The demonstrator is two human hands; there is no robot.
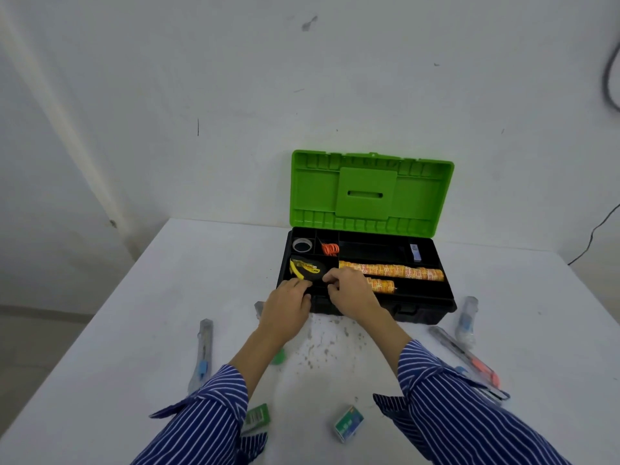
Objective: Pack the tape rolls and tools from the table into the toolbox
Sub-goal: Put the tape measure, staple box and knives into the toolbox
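**Both hands at the tape measure in the toolbox tray**

From my remote seat, I start at 8 o'clock on the white table, where a clear-packaged utility knife with a blue slider lies lengthwise. Near 6 o'clock I see a small green box, partly under my left sleeve, and a second green-and-white box tilted to its right.

My left hand reaches to the front left corner of the toolbox; its fingers curl over the tray rim toward the yellow-and-black tape measure, but I cannot tell if they actually grip it. My right hand sits just beside, fingers bent and pinching at the tape measure's right edge. The tape measure lies in the tray's front left compartment.

In the tray's back left compartment, at 11 o'clock within the box, lies a tape roll, and in the next cell to its right an orange coil. A long orange-patterned roll stretches across the tray's middle, with a shorter one in front, partly behind my right hand. A small blue-and-white item stands toward 1 o'clock. The green lid stands open against the wall.

At 4 o'clock on the table lie an orange-tipped knife in clear wrap and a blue-handled packaged tool.
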